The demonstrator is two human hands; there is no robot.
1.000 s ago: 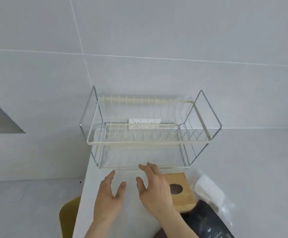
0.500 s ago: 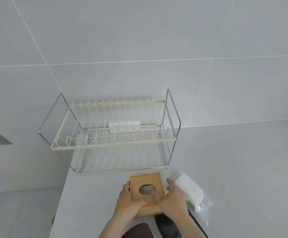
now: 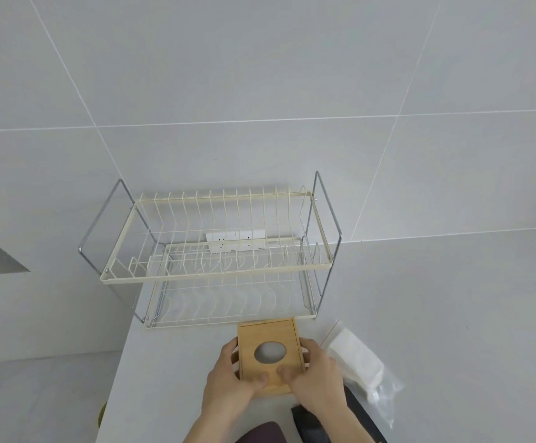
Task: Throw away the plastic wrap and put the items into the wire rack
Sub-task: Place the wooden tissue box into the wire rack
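A flat wooden box (image 3: 268,340) with an oval hole in its top sits on the white counter just in front of the wire rack (image 3: 215,273). My left hand (image 3: 228,378) grips its left side and my right hand (image 3: 317,375) grips its right side, thumbs on the top near edge. The two-tier cream and chrome rack stands against the wall with nothing on its shelves. To the right of the box lies a clear plastic bag (image 3: 361,362) holding white folded material. Whether the box has wrap on it I cannot tell.
A dark pouch (image 3: 311,423) lies at the near edge by my right wrist, and a dark maroon shape (image 3: 260,433) sits at the bottom. A white socket strip (image 3: 235,239) is on the wall behind the rack. The counter's left edge drops to the floor.
My hands went from hovering open over the bare counter to closing on both sides of the wooden box. The view has swung so that the rack and box sit more centrally.
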